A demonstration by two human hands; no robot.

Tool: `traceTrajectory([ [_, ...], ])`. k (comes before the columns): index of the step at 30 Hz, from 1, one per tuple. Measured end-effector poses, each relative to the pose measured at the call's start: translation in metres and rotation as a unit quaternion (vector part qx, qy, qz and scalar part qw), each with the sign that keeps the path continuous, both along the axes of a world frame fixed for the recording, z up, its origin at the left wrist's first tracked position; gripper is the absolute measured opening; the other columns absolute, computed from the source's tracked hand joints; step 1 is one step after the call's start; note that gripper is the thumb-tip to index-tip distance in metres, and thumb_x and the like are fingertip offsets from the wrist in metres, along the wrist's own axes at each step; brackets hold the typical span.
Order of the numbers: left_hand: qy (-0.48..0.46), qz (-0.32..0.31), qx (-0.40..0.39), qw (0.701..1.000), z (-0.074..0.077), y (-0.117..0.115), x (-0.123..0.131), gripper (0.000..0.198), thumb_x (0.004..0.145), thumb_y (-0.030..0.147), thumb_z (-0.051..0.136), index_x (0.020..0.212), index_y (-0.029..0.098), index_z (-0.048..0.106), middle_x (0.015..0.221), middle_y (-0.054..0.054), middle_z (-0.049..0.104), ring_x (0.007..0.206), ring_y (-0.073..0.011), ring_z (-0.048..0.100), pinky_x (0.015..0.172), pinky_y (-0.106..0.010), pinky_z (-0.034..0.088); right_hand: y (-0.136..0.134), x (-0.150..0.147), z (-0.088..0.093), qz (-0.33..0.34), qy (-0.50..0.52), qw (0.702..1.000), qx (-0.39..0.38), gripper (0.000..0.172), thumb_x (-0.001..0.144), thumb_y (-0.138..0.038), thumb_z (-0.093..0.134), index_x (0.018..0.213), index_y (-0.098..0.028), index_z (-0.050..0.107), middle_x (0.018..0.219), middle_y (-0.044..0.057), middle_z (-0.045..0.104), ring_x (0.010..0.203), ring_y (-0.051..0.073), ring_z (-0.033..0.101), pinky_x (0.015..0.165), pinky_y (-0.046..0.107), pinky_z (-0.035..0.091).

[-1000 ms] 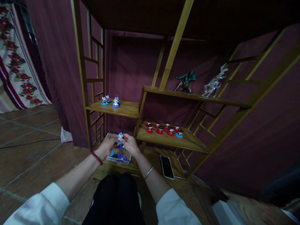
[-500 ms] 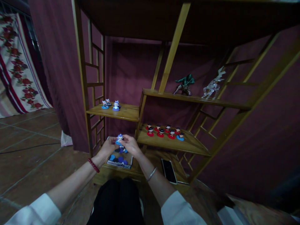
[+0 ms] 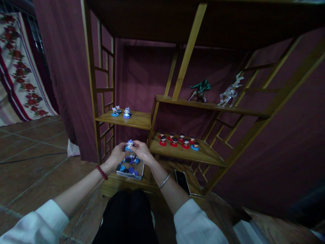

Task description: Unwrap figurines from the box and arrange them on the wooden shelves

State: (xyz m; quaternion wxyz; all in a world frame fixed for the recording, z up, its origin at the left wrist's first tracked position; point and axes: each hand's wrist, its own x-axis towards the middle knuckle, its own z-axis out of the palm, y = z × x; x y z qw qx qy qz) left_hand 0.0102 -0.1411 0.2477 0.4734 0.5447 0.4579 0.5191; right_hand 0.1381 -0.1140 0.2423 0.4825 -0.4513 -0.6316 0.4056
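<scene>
Between my fingertips is a small purple-haired figurine [image 3: 129, 144] on a blue base, upright above an open box. My left hand [image 3: 117, 153] grips its left side, and my right hand [image 3: 142, 151] pinches it from the right. Underneath, the shallow box [image 3: 130, 176] holds several round blue, purple and dark bases [image 3: 131, 169] and a few more figurines [image 3: 134, 158], partly covered by my hands. On the upper left shelf [image 3: 138, 119] stand similar figurines [image 3: 127, 113] on blue and purple bases.
Several black-haired figurines [image 3: 174, 142], mostly on red bases, stand on the middle shelf [image 3: 198, 157]. A dark green figure [image 3: 200, 90] and a clear deer-like ornament [image 3: 231, 91] occupy the upper right shelf. A phone [image 3: 182, 182] lies below, beside my right forearm. Wooden posts [image 3: 189, 51] divide the unit.
Both hands, with the figurine between them, have risen slightly off the box. More of the figurines in the box now show beneath them. The view has shifted a little.
</scene>
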Motion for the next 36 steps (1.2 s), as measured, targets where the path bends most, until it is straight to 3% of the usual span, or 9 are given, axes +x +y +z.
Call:
traceTrajectory([
  [8,0.004,-0.012,0.057,0.998,-0.002,0.013,-0.006,0.036,0.054,0.023,0.066,0.088,0.013,0.058,0.077,-0.004,0.065,0.067,-0.0145,0.057,0.061,-0.026,0.043,0.006,-0.002,0.010,-0.014,-0.024,0.999,0.026,0.024,0.069,-0.013,0.062,0.092,-0.020,0.066,0.085,0.001,0.070,0.081,0.016,0.065,0.081,0.032,0.051],
  [17,0.039,0.016,0.062,0.997,0.022,0.007,-0.010,0.034,0.056,0.022,0.065,0.088,0.013,0.060,0.077,-0.003,0.065,0.067,-0.0141,0.056,0.064,-0.026,0.042,0.008,-0.006,0.024,-0.003,-0.009,0.999,0.042,0.026,0.068,-0.017,0.064,0.094,-0.019,0.065,0.084,0.001,0.070,0.081,0.017,0.065,0.078,0.032,0.053],
  [28,0.061,0.042,0.075,0.994,0.036,0.003,-0.011,0.034,0.056,0.026,0.069,0.087,0.014,0.063,0.071,-0.002,0.065,0.066,-0.0147,0.058,0.062,-0.024,0.043,0.001,-0.003,0.047,0.001,-0.002,0.999,0.042,0.025,0.070,-0.017,0.062,0.095,-0.018,0.065,0.083,0.001,0.069,0.076,0.015,0.064,0.072,0.029,0.054],
  [36,0.066,0.030,0.103,0.992,0.057,0.001,-0.009,0.035,0.057,0.028,0.067,0.088,0.014,0.061,0.077,-0.002,0.064,0.066,-0.0128,0.057,0.064,-0.024,0.042,0.005,-0.001,0.065,-0.018,-0.030,0.996,0.086,0.023,0.068,-0.018,0.065,0.090,-0.021,0.067,0.087,0.000,0.070,0.082,0.016,0.064,0.081,0.032,0.051],
])
